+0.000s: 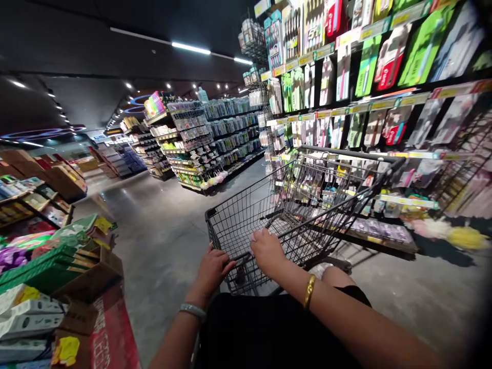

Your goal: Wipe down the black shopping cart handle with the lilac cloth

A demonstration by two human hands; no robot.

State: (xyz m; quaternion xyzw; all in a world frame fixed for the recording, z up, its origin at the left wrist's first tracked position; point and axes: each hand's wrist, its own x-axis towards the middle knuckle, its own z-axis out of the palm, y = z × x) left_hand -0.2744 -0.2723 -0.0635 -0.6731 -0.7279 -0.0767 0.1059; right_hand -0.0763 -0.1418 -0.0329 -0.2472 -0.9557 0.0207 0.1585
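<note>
A black wire shopping cart stands in front of me, turned at an angle, its basket showing no goods inside. My left hand grips the cart's near end by the left corner, fingers curled over the edge and thumb pointing right. Farther right, my right hand is closed over the cart's near rim, its fingertips bent down on the wire side. A grey bangle circles the left wrist, and a gold bracelet is on the right one.
Toothbrush packs hang on a tall rack close by the cart's right side. At lower left are a green crate and cardboard boxes. Stocked shelves stand farther back, beyond the grey floor.
</note>
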